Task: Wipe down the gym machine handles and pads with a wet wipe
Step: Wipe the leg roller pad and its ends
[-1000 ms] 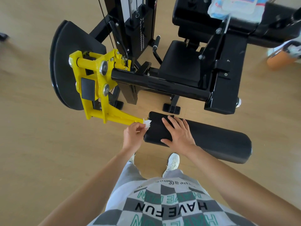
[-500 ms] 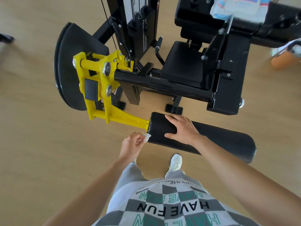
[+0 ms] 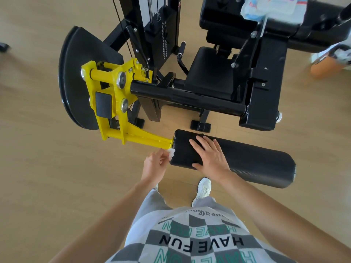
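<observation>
Wiping the roller pad's left end

My left hand [image 3: 154,164] pinches the wet wipe [image 3: 171,153] against the pad [image 3: 247,158]; my right hand [image 3: 210,156] lies flat on top.

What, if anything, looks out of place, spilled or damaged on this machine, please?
Only the white-and-blue packet lying on the machine's upper black pad, at the top edge of the view: it isn't part of the equipment. No spills or damage show on the roller pad.
</observation>
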Tool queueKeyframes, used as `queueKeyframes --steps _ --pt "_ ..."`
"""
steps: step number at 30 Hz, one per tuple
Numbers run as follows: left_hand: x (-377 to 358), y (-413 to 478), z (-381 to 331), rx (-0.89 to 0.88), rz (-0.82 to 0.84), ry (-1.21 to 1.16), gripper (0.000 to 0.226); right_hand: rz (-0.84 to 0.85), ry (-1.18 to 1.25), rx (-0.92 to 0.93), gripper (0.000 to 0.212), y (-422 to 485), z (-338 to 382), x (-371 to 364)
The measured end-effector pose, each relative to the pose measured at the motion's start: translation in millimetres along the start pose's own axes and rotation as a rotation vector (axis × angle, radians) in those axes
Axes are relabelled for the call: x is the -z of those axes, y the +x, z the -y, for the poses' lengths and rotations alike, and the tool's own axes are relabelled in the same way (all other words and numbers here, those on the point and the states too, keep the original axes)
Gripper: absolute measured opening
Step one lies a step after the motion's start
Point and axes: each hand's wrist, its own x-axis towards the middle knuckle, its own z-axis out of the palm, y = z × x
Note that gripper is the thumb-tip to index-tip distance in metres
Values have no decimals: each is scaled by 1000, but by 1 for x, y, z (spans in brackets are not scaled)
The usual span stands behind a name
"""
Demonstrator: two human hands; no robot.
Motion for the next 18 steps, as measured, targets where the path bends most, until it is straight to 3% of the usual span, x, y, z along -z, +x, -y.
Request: queueKeyframes --steps 4,8,11,14,18 --pt "-2 -12 15 6 61 90 6 59 74 3 92 11 -11 14" --pt "-7 -27 27 39 225 171 11 217 251 -18 92 30 -25 32" --pt "-7 -29 24 104 155 128 6 268 301 -33 90 40 -31 36" --pt "4 -19 12 144 25 43 6 152 162 -23 83 31 -19 35" --pt "17 -3 -10 68 -79 40 9 -27 88 -35 76 -5 -2 18"
